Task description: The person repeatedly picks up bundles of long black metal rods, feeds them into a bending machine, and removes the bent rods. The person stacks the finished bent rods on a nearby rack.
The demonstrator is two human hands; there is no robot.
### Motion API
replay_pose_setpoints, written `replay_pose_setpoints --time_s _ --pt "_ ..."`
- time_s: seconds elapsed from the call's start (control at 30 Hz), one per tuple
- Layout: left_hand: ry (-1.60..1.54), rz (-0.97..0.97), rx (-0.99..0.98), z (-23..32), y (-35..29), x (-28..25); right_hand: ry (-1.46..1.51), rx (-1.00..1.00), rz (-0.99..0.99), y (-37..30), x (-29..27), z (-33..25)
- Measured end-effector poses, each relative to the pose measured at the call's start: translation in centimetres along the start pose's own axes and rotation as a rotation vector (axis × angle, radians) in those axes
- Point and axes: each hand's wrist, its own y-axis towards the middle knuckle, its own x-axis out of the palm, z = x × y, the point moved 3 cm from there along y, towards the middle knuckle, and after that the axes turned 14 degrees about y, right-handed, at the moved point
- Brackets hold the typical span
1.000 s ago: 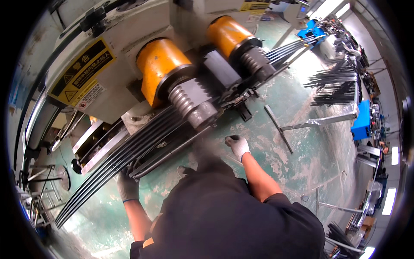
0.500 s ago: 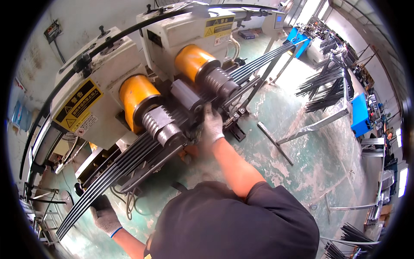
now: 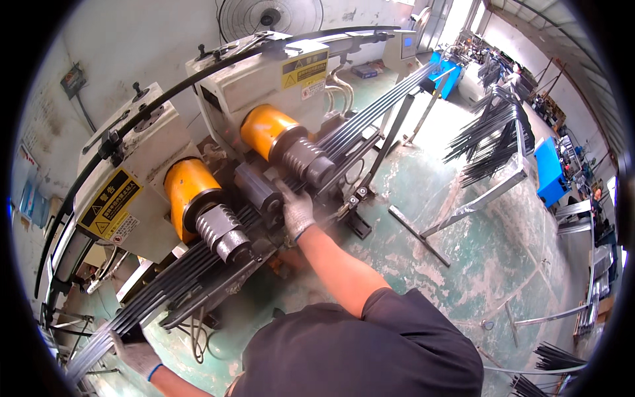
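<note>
My left hand [image 3: 137, 356], in a pale glove with a dark palm, is closed on several long thin metal rods [image 3: 149, 298] near their lower left end. Its fingers are partly hidden by the rods. The rods run side by side through a machine, below two ribbed steel rollers [image 3: 225, 233]. Between these rollers, my gloved right hand [image 3: 297, 210] lies against the near end of a dark faceted block [image 3: 256, 188]. One digit points up along the block; the others are out of sight, so I cannot tell whether they grip anything.
Orange cylindrical housings [image 3: 192, 188] carry the rollers, on pale machine bodies [image 3: 254, 79] with yellow warning labels. A curved black bar [image 3: 178, 59] arches over them. To the right, a metal rack [image 3: 486, 192] bears dark rods. A fan [image 3: 268, 18] stands behind, and cables [image 3: 196, 337] hang below the machine.
The view has shifted, so the machine sits lower and more to the left. Both hands stay near the same parts of the machine. The rods' left end is now blurred by motion.
</note>
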Motion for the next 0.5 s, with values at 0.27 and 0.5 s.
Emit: replay_pose_setpoints --time_s 0.27,0.5 --pt "0.221 -0.044 0.365 10.1 0.1 9.1 -0.039 -0.027 0.071 -0.5 1.5 -1.1" --pt "0.355 -0.172 0.598 12.4 -3.5 18.7 -0.084 -0.153 0.016 -0.3 1.1 -1.2"
